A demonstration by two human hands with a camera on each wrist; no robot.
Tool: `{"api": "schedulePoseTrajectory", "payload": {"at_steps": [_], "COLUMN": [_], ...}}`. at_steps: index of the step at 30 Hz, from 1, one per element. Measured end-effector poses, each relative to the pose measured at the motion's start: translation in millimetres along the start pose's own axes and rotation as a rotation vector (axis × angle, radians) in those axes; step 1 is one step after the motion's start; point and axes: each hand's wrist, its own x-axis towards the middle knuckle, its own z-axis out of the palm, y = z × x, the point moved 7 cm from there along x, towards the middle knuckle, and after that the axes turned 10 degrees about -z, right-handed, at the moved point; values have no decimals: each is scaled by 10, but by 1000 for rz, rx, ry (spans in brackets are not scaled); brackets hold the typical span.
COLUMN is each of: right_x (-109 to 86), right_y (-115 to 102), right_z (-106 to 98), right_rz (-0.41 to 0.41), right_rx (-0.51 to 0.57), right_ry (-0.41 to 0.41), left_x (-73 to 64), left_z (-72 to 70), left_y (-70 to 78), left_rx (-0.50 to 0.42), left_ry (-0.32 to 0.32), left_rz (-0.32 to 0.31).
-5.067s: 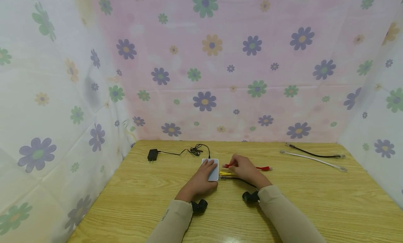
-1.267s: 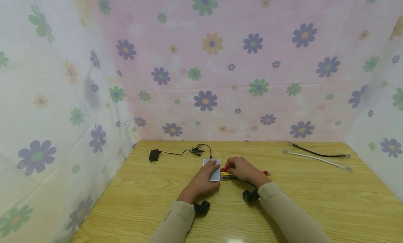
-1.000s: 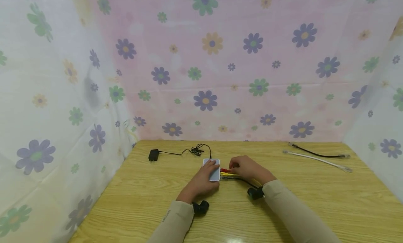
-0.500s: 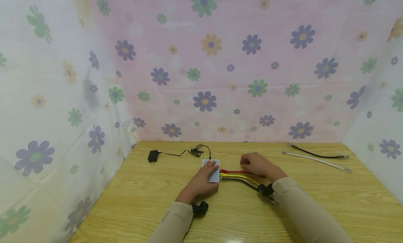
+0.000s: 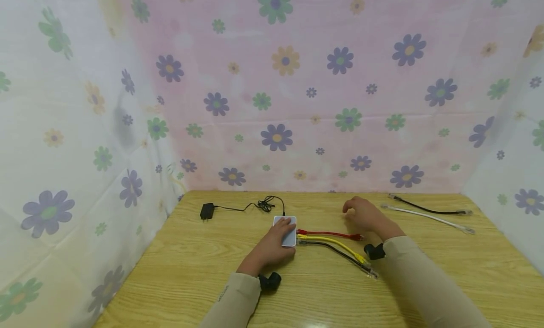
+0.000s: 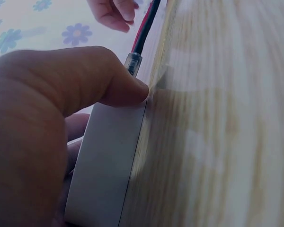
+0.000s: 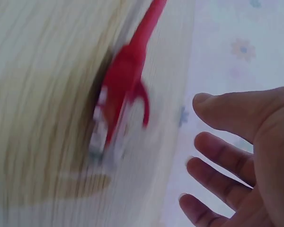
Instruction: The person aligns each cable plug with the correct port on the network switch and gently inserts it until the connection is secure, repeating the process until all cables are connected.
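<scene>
My left hand [image 5: 272, 246] holds a small white-rimmed network switch [image 5: 291, 238], fingers across its top and thumb on its near side. In the left wrist view the thumb presses along the white side wall [image 6: 106, 161] near a clear plug [image 6: 132, 64]. A red network cable [image 5: 329, 233], a yellow one [image 5: 335, 240] and a black one [image 5: 335, 249] run rightward from the switch's right side. My right hand [image 5: 369, 218] hovers above the table, beyond the red cable's loose end, fingers relaxed and holding nothing. The right wrist view shows that red plug [image 7: 125, 71] blurred beside the hand.
A black power adapter [image 5: 207, 211] lies at the back left, its thin cord [image 5: 265, 204] coiled and joined to the switch's far side. At the back right lie a black cable [image 5: 429, 208] and a white cable [image 5: 425, 216]. Floral cloth [image 5: 318, 96] stands behind the table.
My right hand pushed the red cable's plug against the switch, then released it and moved right and back. The cables' loose ends came into view. My left hand has stayed on the switch.
</scene>
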Motion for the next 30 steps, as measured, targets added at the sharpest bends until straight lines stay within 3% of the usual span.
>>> {"api": "schedulePoseTrajectory", "payload": {"at_steps": [17, 30], "right_x": [-238, -376], "right_y": [491, 770], "right_z": [-229, -264], "right_rz": [141, 230], "right_rx": [-75, -75], "right_ry": [104, 64], "left_x": [-7, -3], "left_z": [-46, -53], "left_y": [54, 72], "left_rx": [-6, -16], "left_ry": [-6, -12], "left_rz": [-13, -15]}}
